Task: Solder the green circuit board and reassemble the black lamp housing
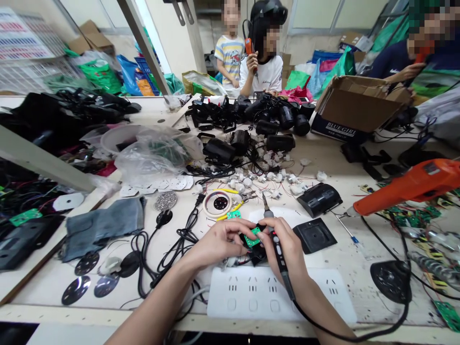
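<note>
Green and small, a printed circuit board (252, 236) is sitting between the hands at the centre of the head view, above the bench. The left hand (223, 238) is pinching it, the index finger lying along the 11 o'clock side and the thumb coming near its lower edge. The right hand (289, 239) is grasping a soldering iron (277, 251) while its thumb and index fingertip are touching the board's 3 o'clock edge; that double hold is probably steadying the board with the tool close by. The iron's long axis is running between 11 and 5 o'clock, its tip pointing past the board, away from the person. The board's face is tilting upward; fingers are covering its edges, so its long axis cannot be told.

Around the board, a white power strip (242, 294) is lying at 6 o'clock, yellow-handled pliers (236, 207) at 11, and a black housing (319, 199) at 2. Farther out, an orange electric screwdriver (406, 187) is pointing its nose toward 8, seemingly placed for right-hand reach.
</note>
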Tool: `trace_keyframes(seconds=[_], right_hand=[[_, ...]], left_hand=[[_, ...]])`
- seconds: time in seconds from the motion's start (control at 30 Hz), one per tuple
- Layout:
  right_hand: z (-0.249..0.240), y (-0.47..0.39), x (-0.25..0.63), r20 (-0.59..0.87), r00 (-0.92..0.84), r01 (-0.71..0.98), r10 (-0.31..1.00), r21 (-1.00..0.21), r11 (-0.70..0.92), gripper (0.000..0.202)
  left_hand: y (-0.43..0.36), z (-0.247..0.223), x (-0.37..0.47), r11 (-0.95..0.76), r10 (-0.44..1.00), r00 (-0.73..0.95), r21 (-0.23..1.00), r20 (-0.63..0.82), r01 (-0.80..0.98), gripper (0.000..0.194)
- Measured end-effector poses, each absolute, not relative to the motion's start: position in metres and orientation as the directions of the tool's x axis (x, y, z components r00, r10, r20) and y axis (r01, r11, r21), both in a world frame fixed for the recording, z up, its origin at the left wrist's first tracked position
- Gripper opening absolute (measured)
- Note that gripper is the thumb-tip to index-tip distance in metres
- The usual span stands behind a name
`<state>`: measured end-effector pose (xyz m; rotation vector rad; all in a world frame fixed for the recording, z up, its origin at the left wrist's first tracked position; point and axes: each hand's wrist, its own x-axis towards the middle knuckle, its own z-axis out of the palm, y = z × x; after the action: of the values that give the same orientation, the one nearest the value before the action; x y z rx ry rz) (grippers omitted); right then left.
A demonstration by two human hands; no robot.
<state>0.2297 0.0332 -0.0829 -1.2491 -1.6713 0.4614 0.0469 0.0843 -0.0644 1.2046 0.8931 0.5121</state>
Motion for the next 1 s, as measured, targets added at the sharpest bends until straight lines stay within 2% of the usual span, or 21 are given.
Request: trace_keyframes(seconds=[0.43, 0.63, 0.8, 1.0], right_hand=[[-0.0857, 0.0316, 0.2282, 0.462, -0.006, 0.554, 0.887, -0.737, 0.388, 0.015], [-0.0844, 0.0315, 0.2312, 0.446, 0.020, 0.550, 0.895, -0.752, 0.363, 0.013], [-0.0847, 0.0325, 0.2281, 0.453, 0.083, 0.542, 0.888, -0.768, 0.341, 0.013], [-0.0843, 0.0319, 0.2275, 0.457, 0.065, 0.541, 0.887, -0.764, 0.353, 0.013]], left_hand=[[0.0862, -0.0685, 0.0473, 0.352, 0.742, 0.579, 0.932, -0.337, 0.092, 0.031], [0.0852, -0.0664, 0.0474, 0.403, 0.701, 0.582, 0.902, -0.413, 0.154, 0.043], [0.0833, -0.0625, 0.0480, 0.405, 0.711, 0.573, 0.904, -0.407, 0.139, 0.031], [0.0831, -0.0614, 0.0505, 0.367, 0.735, 0.555, 0.917, -0.390, 0.159, 0.022]])
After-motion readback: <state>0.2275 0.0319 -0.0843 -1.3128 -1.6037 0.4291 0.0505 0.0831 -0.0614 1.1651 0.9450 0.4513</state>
